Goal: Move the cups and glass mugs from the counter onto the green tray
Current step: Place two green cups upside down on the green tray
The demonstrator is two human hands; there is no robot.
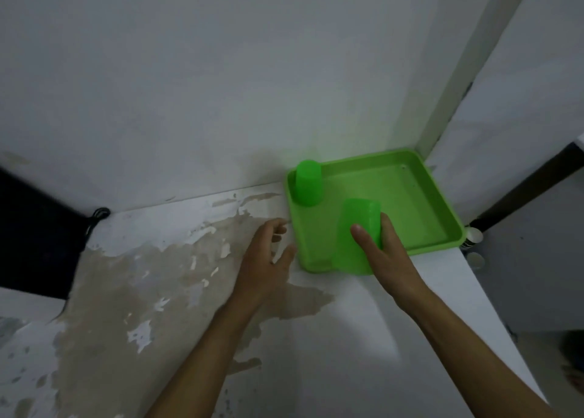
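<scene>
A square green tray (420, 209) sits in the far right corner of the counter, against the wall. One green plastic cup (308, 182) stands upside down in the tray's far left corner. My right hand (384, 255) grips a second green cup (354, 224), held upside down over the tray's near left part, its rim low near the tray's front edge. My left hand (267, 261) hovers over the counter just left of the tray, fingers loosely spread and holding nothing.
The white counter (158, 291) has worn, peeling patches. It ends at an edge on the right, past the tray, where a small white round object (474, 236) shows. A dark cable (96, 217) hangs at the far left by the wall.
</scene>
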